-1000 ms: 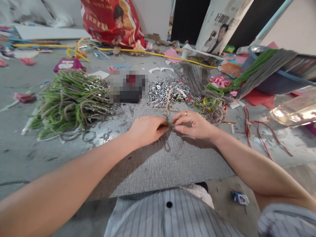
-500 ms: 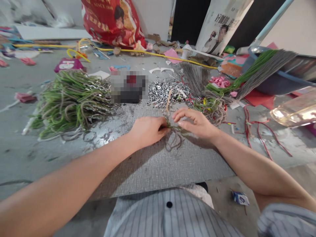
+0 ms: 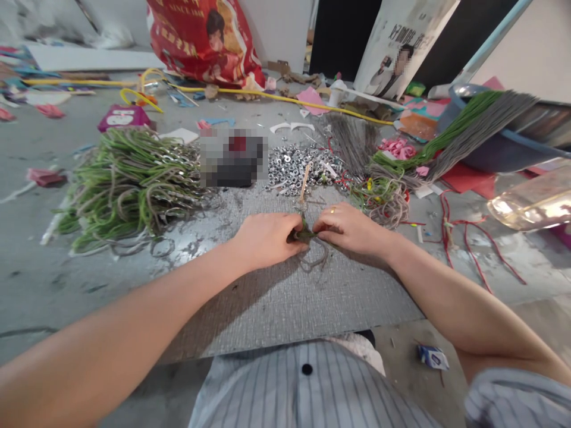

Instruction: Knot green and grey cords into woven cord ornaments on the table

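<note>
My left hand (image 3: 270, 238) is closed in a pinch on a green and grey cord (image 3: 304, 233) over the textured grey mat (image 3: 285, 303). Facing it from the right, my right hand (image 3: 354, 229), with a ring on one finger, pinches the same cord a short way along. Loose grey loops of the cord hang below the fingertips onto the mat. Just beyond the hands a tan strip (image 3: 306, 180) stands against a heap of small metal nuts or rings (image 3: 289, 160). Fingers cover the part of the cord between them.
A pile of green and grey cords with metal chain ends (image 3: 134, 184) lies left. Straight cord bundles (image 3: 473, 131) rest over a blue basin (image 3: 491, 148) at right, near a clear bottle (image 3: 526, 199). Red cords (image 3: 468, 223) lie right. A red bag (image 3: 205, 41) stands behind.
My right hand has moved left and its spread fingers have closed on the cord beside my left hand. The left hand has barely moved.
</note>
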